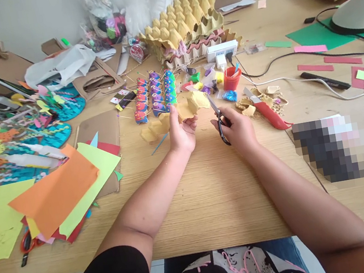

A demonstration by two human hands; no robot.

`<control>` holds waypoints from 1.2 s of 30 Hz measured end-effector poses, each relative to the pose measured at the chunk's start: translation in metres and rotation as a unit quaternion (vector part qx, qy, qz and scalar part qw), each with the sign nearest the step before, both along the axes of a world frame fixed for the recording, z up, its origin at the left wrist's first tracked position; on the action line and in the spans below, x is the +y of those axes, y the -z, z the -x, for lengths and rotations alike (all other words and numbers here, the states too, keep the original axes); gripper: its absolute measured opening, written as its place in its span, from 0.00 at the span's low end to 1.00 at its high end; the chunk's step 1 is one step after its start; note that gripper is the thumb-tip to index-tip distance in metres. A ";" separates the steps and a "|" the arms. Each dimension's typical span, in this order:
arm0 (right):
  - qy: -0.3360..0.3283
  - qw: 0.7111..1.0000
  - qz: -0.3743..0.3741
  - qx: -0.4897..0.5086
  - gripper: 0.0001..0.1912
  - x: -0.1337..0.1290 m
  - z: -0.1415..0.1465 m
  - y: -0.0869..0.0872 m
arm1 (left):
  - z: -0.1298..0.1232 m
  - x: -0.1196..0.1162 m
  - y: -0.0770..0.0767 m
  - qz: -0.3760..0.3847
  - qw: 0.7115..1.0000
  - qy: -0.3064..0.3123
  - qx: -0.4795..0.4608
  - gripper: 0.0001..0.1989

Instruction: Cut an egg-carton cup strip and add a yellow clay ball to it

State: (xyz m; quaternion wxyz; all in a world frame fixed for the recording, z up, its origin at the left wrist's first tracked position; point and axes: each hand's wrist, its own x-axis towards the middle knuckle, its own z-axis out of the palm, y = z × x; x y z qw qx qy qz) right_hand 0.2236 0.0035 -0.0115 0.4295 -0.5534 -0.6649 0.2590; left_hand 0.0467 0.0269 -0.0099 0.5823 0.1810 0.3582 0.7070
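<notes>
My left hand (183, 134) is closed around a strip of yellow egg carton (197, 101), thumb on top and fingers curled below. In my right hand (238, 129) are black-handled scissors (216, 109), their blades pointing up beside the strip's right end. Whether the blades touch the carton I cannot tell. Another piece of yellow carton (156, 128) lies on the table left of my left hand, with a thin blue stick (160, 144) near it. Beyond my hands stand painted egg-carton caterpillars in red (141, 101), purple (156, 92) and blue-green (169, 87), with thin feelers.
Stacked egg trays (183, 19) stand at the back beside a white power strip (222, 49). A red cutter knife (271, 114) and carton scraps (249, 104) lie right, near a red cup (231, 79). Coloured paper (54, 190) and glue bottles (30, 161) crowd the left. Cables cross the right side.
</notes>
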 end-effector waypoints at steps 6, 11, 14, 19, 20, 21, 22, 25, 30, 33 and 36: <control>-0.013 0.999 0.025 0.040 0.27 0.002 0.001 0.003 | 0.004 0.001 0.004 -0.005 1.000 -0.001 0.016 0.22; -0.038 0.988 0.056 0.139 0.28 0.005 0.003 0.003 | 0.005 0.002 0.001 -0.007 0.999 0.041 0.000 0.22; -0.046 0.985 0.062 0.156 0.28 0.003 0.005 0.001 | 0.003 0.001 -0.003 0.018 0.998 0.060 -0.003 0.16; -0.021 0.997 0.046 0.060 0.26 0.001 0.003 -0.001 | 0.003 -0.002 -0.005 0.021 0.997 0.071 0.013 0.16; -0.017 0.999 0.039 0.034 0.26 0.001 0.002 0.000 | 0.004 -0.003 -0.005 0.016 0.997 0.077 0.013 0.17; -0.014 0.999 0.031 0.010 0.25 0.002 0.001 0.000 | 0.004 -0.003 -0.005 0.008 0.996 0.084 0.011 0.17; -0.011 1.000 0.022 -0.009 0.25 0.002 0.001 0.000 | 0.005 -0.004 -0.006 -0.001 0.996 0.092 0.006 0.17; 0.001 0.999 0.000 -0.042 0.25 0.003 0.000 0.001 | 0.005 -0.007 -0.008 -0.019 0.993 0.113 -0.009 0.21; 0.015 0.999 -0.014 -0.048 0.26 0.002 0.002 0.000 | 0.004 -0.013 -0.013 -0.019 0.991 0.135 -0.015 0.26; 0.022 0.998 -0.013 -0.053 0.26 0.001 0.002 -0.001 | 0.003 -0.014 -0.015 -0.010 0.990 0.137 -0.023 0.28; 0.031 0.998 -0.013 -0.054 0.25 0.000 0.002 -0.002 | 0.002 -0.014 -0.016 0.000 0.990 0.135 -0.040 0.30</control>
